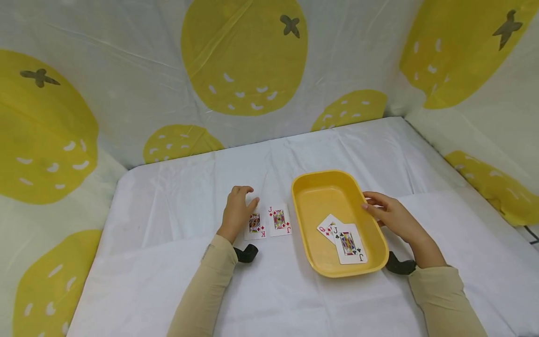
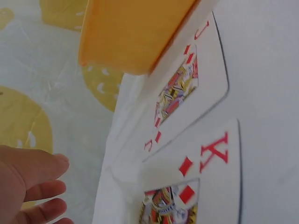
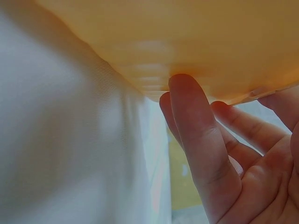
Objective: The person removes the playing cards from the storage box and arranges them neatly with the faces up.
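Observation:
My left hand [image 1: 236, 213] is over the king of diamonds [image 1: 255, 226], its fingers loosely bent and nothing between them. In the left wrist view its thumb and fingertips [image 2: 46, 189] show apart from the cards. Beside the king lies the jack of diamonds [image 1: 280, 219], face up. My right hand [image 1: 391, 215] holds the right side of a yellow plastic tray [image 1: 301, 196], thumb at the rim and fingers [image 3: 191, 116] against the outer wall. Inside the tray, the jack of clubs [image 1: 349, 244] partly covers a red queen [image 1: 327, 228].
A white cloth [image 1: 278, 290] covers the table. Behind it and at the sides hang white curtains [image 1: 139, 61] with yellow fruit prints. Black wrist mounts [image 1: 246, 253] show near both wrists.

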Demonstrator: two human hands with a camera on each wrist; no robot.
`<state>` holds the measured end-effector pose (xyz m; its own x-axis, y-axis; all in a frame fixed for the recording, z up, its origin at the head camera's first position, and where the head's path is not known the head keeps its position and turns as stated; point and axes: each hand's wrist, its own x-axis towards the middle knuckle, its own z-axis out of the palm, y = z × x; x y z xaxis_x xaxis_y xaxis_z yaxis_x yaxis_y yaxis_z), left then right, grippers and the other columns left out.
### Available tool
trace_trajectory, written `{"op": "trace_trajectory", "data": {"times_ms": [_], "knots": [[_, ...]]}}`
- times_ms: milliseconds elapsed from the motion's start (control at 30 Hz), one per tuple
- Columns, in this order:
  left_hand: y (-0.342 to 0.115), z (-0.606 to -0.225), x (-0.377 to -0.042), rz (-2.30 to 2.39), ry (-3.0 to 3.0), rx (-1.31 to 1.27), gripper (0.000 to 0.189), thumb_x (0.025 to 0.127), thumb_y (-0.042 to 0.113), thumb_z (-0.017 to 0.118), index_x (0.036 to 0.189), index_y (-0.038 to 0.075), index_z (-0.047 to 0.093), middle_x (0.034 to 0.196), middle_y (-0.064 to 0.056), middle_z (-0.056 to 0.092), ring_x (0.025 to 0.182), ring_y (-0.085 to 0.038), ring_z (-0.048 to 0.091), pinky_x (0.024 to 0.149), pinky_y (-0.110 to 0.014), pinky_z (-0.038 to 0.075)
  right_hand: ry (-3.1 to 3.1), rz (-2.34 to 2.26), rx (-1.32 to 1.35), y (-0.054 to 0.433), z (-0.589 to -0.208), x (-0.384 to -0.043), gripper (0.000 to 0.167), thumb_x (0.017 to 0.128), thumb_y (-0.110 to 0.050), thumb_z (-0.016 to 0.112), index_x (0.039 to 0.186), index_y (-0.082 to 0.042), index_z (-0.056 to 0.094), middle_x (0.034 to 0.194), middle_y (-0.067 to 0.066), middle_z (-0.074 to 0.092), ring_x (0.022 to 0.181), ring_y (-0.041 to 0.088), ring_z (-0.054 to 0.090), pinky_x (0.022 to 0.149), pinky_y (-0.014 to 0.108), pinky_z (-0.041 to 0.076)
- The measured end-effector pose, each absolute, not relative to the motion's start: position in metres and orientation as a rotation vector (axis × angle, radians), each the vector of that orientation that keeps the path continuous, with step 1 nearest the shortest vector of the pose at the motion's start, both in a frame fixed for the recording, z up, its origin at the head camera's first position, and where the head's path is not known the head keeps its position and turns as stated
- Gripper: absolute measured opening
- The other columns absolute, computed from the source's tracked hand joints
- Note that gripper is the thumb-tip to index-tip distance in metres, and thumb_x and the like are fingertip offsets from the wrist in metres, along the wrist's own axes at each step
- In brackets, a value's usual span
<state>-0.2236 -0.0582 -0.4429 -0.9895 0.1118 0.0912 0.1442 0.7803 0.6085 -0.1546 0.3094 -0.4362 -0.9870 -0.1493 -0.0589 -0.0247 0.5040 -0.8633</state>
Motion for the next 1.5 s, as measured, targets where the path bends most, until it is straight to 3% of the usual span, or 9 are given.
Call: {"op": "trace_trajectory", "data": {"times_ms": [600,1033,1267,1500], "knots": [[0.035,-0.379,-0.21,-0.805,-2.783,-0.781,0.038,0.086,0.029,0.061,0.116,0.007,0.053,0.114,-0.007,0.05,0.101,-0.022,0.048,0.085,-0.03,0.041,2.624,-1.483,-0.16,0.31,-0.436,-0.154,0.049,0.093,-0.029,0.05,0.131,0.0,0.041,0.11,0.023,0.051,0.084,0.02,0.059,0.06,0.031,0.051],[0.101,-0.368,-0.208,-0.513,-2.973,-1.061,0.045,0.086,0.042,0.057,0.119,0.013,0.053,0.113,0.0,0.05,0.098,-0.013,0.05,0.082,-0.021,0.041,2.625,-1.485,-0.164,0.309,-0.435,-0.153,0.049,0.093,-0.029,0.05,0.131,0.0,0.041,0.111,0.023,0.051,0.087,0.028,0.059,0.061,0.031,0.05],[0.133,-0.39,-0.195,-0.216,-3.174,-1.158,0.045,0.079,0.05,0.061,0.112,0.02,0.056,0.103,0.005,0.05,0.086,-0.012,0.048,0.071,-0.026,0.042,2.652,-1.457,-0.163,0.31,-0.435,-0.153,0.049,0.093,-0.03,0.05,0.13,0.0,0.041,0.109,0.022,0.051,0.087,0.031,0.059,0.06,0.032,0.05],[0.145,-0.415,-0.181,0.052,-3.29,-1.153,0.064,0.061,0.059,0.072,0.11,0.021,0.053,0.097,0.006,0.046,0.085,-0.013,0.042,0.071,-0.03,0.038,2.66,-1.455,-0.179,0.311,-0.437,-0.153,0.048,0.093,-0.029,0.05,0.13,0.0,0.042,0.11,0.023,0.053,0.089,0.032,0.059,0.06,0.032,0.05]]}}
